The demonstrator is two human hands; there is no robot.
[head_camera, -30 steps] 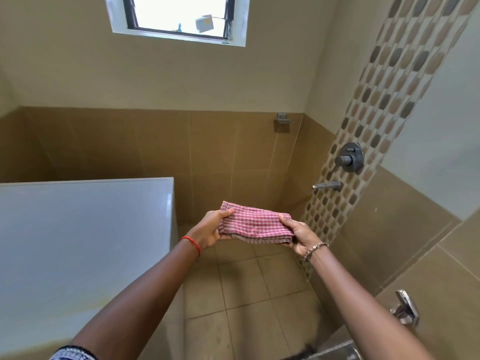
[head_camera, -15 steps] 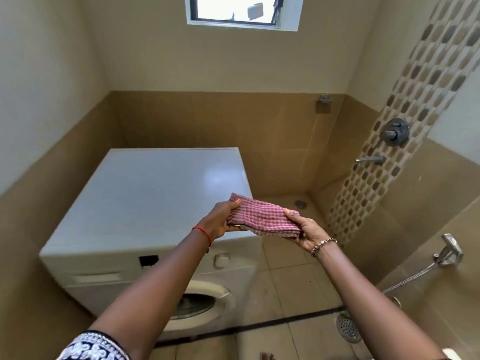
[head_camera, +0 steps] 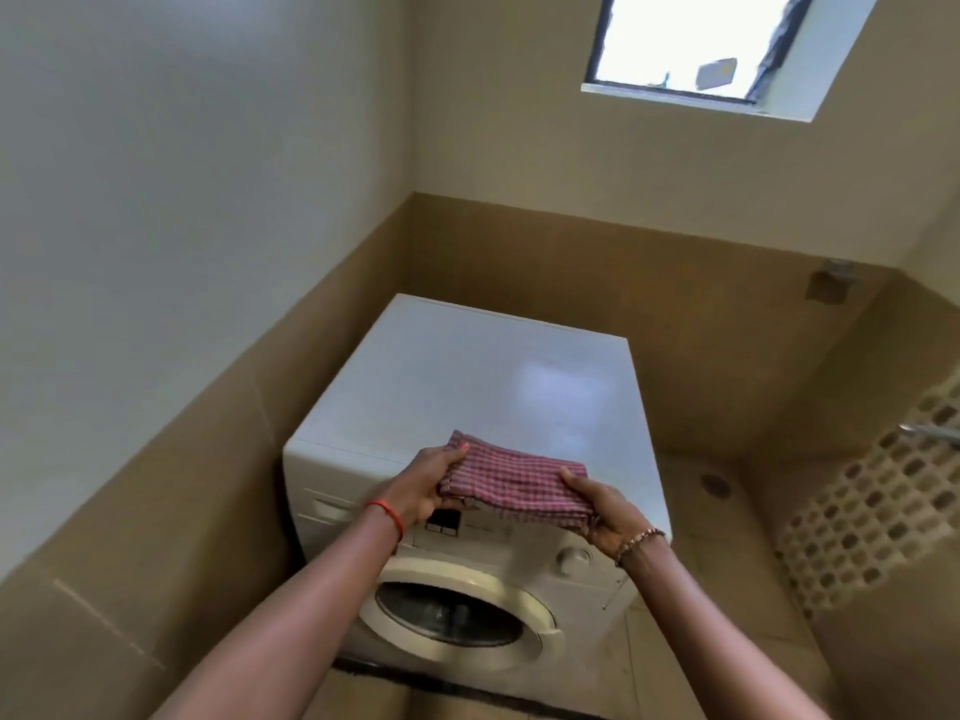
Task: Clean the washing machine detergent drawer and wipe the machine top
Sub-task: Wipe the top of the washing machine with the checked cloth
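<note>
Both hands grip cloth above washing machine

Bare forearms; a red thread band on the left wrist, a beaded bracelet on the right.

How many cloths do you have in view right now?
1: a red checked cloth folded, held between left hand and right hand above the washing machine front edge. Others may be out of view.

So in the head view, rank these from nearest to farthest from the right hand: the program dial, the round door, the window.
From the right hand, gripping the checked cloth:
1. Program dial: just below it, on the washing machine's front panel.
2. Round door: lower and to the left, on the front.
3. Window: high on the far wall.
</note>
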